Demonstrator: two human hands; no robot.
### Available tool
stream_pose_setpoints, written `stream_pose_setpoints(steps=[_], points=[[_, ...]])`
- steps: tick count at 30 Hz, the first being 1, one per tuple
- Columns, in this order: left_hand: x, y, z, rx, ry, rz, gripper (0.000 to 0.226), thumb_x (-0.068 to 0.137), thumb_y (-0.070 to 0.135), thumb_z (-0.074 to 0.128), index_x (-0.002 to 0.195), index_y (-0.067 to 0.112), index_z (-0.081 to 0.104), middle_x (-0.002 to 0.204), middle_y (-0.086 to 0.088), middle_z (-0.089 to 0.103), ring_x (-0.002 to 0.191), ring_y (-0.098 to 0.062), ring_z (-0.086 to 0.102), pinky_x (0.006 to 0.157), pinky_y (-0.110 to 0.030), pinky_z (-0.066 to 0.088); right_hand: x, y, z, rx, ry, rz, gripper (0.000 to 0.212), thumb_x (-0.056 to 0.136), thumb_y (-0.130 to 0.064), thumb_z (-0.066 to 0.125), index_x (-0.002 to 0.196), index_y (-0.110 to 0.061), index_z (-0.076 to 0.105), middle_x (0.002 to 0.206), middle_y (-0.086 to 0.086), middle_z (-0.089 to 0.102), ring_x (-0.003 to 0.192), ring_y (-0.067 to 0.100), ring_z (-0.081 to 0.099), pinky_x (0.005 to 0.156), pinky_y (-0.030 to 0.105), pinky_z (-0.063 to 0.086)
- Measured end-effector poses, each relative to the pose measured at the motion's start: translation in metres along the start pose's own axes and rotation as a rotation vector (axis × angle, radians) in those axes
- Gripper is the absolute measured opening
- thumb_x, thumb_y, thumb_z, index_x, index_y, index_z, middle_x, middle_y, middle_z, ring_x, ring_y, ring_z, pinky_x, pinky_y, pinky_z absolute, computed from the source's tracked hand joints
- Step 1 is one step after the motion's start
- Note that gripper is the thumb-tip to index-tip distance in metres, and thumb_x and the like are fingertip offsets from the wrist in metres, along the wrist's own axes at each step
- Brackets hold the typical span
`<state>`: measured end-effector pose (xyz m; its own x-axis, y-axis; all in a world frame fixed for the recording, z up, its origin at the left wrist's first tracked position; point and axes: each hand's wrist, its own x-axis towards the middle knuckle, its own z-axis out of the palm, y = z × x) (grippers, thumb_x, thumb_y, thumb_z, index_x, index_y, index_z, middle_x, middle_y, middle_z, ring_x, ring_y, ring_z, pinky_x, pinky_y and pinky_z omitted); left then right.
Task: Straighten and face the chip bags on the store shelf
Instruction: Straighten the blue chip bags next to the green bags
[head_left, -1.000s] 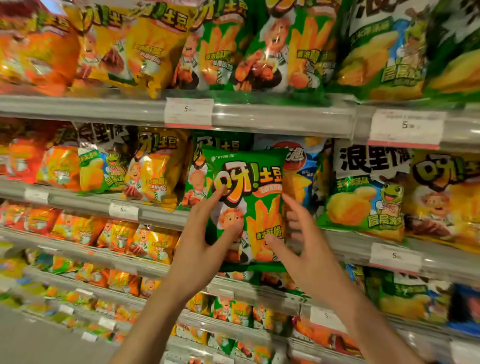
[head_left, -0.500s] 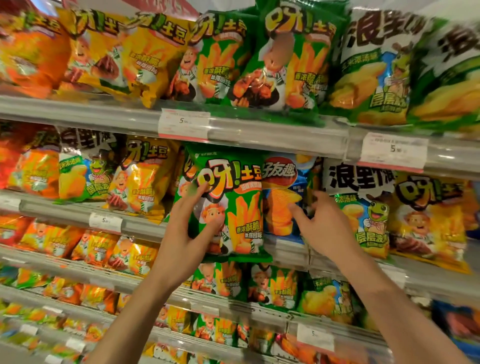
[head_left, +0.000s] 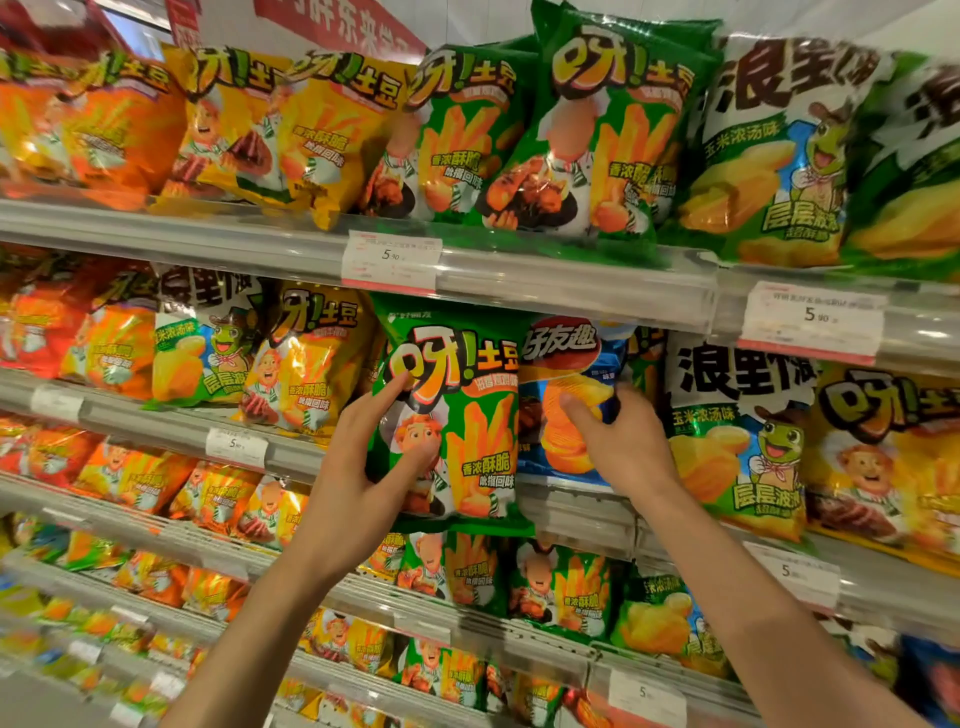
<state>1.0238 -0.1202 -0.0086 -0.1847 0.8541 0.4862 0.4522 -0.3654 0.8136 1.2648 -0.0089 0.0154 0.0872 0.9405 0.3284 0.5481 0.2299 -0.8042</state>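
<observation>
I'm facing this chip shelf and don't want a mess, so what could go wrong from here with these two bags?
1. The green bag hangs over the shelf edge, held only at its left side by the left hand; let go, it may tip forward and fall.
2. The right hand presses on the blue bag, tucked partly behind the green one; pushing could crush chips or leave it hidden.

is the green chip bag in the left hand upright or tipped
Upright: the green chip bag faces out with its lettering level, bottom edge overhanging the shelf lip, left hand gripping its side.
</observation>
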Motion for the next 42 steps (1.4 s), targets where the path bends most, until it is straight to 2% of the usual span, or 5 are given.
stream_pose_setpoints(steps=[18, 24, 27, 37, 42], points=[[0.012, 0.004, 0.031, 0.003, -0.056, 0.028, 0.060, 0.091, 0.052, 0.061, 0.144, 0.062, 0.035, 0.145, 0.043, 0.031, 0.147, 0.002, 0.024, 0.120, -0.053, 0.031, -0.027, 0.019, -0.105, -0.008, -0.127, -0.056, 0.020, 0.088, -0.028, 0.074, 0.079, -0.028, 0.055, 0.069, -0.027, 0.058, 0.065, -0.024, 0.054, 0.058, 0.001, 0.040], [0.025, 0.008, 0.054, 0.051, -0.103, 0.058, 0.058, 0.094, 0.054, 0.058, 0.145, 0.062, 0.030, 0.162, 0.016, 0.028, 0.154, -0.010, 0.016, 0.122, -0.056, 0.023, -0.037, 0.040, -0.133, -0.003, -0.069, 0.015, 0.021, 0.081, -0.050, 0.073, 0.083, -0.034, 0.059, 0.075, -0.029, 0.060, 0.087, 0.008, 0.057, 0.075, 0.029, 0.042], [0.036, 0.012, 0.070, 0.058, -0.116, 0.093, 0.058, 0.097, 0.052, 0.057, 0.145, 0.062, 0.027, 0.162, 0.013, 0.029, 0.153, -0.011, 0.017, 0.122, -0.052, 0.024, -0.043, 0.041, -0.140, 0.013, -0.009, 0.055, 0.054, 0.078, -0.063, 0.072, 0.116, -0.025, 0.065, 0.117, -0.014, 0.065, 0.117, 0.014, 0.058, 0.095, 0.035, 0.046], [0.060, 0.013, 0.110, 0.169, -0.120, 0.077, 0.058, 0.102, 0.041, 0.051, 0.155, 0.040, 0.027, 0.165, -0.002, 0.013, 0.154, -0.016, 0.011, 0.110, -0.027, 0.020, -0.055, 0.042, -0.155, 0.094, 0.147, 0.044, 0.024, 0.088, -0.040, 0.070, 0.095, -0.018, 0.064, 0.092, 0.009, 0.073, 0.089, 0.035, 0.068, 0.083, 0.055, 0.055], [0.060, 0.005, 0.127, 0.216, -0.181, 0.090, 0.060, 0.107, 0.040, 0.041, 0.160, 0.031, 0.017, 0.164, -0.005, 0.014, 0.155, -0.024, 0.012, 0.119, -0.040, 0.023, -0.058, 0.047, -0.151, 0.106, 0.150, 0.054, 0.057, 0.069, -0.068, 0.065, 0.103, -0.022, 0.061, 0.105, 0.017, 0.068, 0.095, 0.035, 0.066, 0.086, 0.058, 0.054]])
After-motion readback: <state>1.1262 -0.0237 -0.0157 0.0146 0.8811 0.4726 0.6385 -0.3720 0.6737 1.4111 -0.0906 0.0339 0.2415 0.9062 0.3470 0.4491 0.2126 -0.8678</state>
